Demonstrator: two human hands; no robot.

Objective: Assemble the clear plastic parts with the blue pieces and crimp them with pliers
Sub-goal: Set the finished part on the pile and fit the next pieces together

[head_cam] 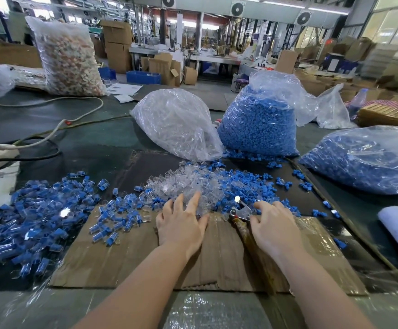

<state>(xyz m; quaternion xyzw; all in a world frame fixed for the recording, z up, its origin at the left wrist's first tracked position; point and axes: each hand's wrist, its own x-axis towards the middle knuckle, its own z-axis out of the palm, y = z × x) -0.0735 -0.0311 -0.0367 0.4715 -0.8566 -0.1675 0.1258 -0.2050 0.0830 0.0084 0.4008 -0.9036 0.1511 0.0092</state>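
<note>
Ahead of you three clear plastic bags hold the stock: the bag of clear plastic parts [176, 124] lies on its side with its mouth toward you, the upright bag of blue pieces [259, 124] stands just beside it on the right, and a second bag of blue pieces [364, 160] lies far right, cut off by the frame edge. A tall bag of pale and orange bits [68, 55] stands at the far left of the tabletop [27, 119]; what those bits are is hard to make out. No readable writing shows on any bag.

Loose clear parts [183, 184] are heaped at the top of the cardboard sheet [127, 255], loose blue pieces [245, 184] scattered just right of them, and assembled blue-and-clear pieces [39, 212] spread to the left.

Your left hand [181, 224] rests with fingers spread and straight on the edge of the clear heap. Your right hand [271, 224] lies over the pliers [240, 212], fingers curled near the metal head; whether they grip it or a small piece I cannot tell, since the hand hides that. The pliers' handle runs under your palm.
</note>
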